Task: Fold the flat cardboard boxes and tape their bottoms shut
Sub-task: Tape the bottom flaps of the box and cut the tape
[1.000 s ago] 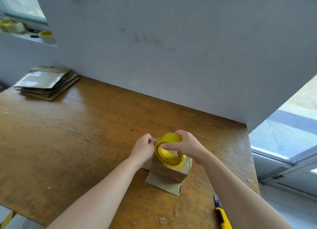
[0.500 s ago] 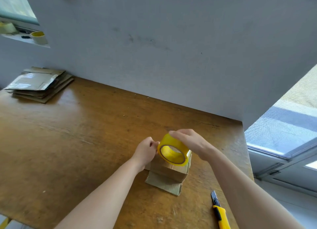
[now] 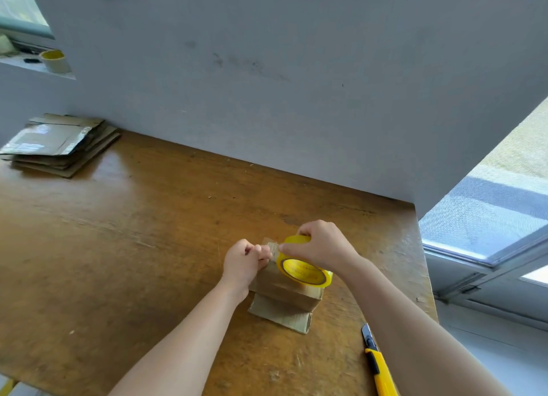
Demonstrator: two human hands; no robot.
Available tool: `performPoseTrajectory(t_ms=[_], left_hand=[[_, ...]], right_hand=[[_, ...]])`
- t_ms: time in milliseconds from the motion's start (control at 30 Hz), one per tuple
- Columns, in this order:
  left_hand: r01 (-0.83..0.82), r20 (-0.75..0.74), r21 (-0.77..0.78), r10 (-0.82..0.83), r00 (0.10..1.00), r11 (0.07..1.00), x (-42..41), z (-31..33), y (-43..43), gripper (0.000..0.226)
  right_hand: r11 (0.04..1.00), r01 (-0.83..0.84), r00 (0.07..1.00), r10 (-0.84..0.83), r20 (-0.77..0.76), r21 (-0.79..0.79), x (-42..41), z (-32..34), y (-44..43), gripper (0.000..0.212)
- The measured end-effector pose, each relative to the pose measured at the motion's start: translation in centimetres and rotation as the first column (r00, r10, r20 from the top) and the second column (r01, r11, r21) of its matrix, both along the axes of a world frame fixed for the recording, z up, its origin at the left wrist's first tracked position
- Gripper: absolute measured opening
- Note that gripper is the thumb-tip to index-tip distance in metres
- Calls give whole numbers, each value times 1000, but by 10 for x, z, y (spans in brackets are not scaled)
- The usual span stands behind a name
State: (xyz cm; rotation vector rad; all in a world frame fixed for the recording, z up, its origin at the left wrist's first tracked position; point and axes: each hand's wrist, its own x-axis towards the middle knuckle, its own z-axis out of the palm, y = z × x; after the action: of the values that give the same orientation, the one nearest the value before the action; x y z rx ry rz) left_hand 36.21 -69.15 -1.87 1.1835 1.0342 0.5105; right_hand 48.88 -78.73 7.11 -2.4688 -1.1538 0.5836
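A small folded cardboard box (image 3: 286, 295) stands on the wooden table (image 3: 133, 247), one flap lying flat toward me. My right hand (image 3: 321, 244) grips a yellow tape roll (image 3: 302, 269) from above and rests it on the box top. My left hand (image 3: 246, 262) is closed at the box's left top edge, fingers pinching what looks like the tape's free end beside the roll. A stack of flat cardboard boxes (image 3: 57, 145) lies at the far left of the table by the wall.
A yellow utility knife (image 3: 378, 366) lies on the table near the front right edge, beside my right forearm. The grey wall (image 3: 267, 84) bounds the table's back. A window sill at upper left holds another tape roll (image 3: 55, 60). The table's right edge drops toward a window.
The tape roll came down from tilted above the box to resting on its top. My right hand shifted over the roll; my left hand closed on the tape end at the box's left edge.
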Motion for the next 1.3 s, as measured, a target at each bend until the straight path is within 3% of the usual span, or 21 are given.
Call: performPoseTrajectory(t_ms=[167,333,467,900,1133,1300], left_hand=[[-42,-71,3,43,997,999,3,2,2,22],[1,-258,39,10,966,999,-2,-3,7,21],[6,-273,-41,-16,962,999,-6,-3,13,20],[207,-390,-44,-207,897,977,-7,-20,28,16],[246,-453,49,-198,869,968,-5,-14,19,31],[284,-458,27,-241,855,958,-1,-28,16,29]], right_hand=[[998,55,988,-53,144,-6,-9,-4,3,36],[989,51,965,-13,263,-138,-8,-5,8,33],[984,23,960,28,280,-178,-13,-8,15,34],[974,-4,954,71,290,-225,-22,-11,24,37],[974,-2,955,69,288,-229,-22,-11,27,35],[972,4,954,67,292,-236,-23,-12,28,35]])
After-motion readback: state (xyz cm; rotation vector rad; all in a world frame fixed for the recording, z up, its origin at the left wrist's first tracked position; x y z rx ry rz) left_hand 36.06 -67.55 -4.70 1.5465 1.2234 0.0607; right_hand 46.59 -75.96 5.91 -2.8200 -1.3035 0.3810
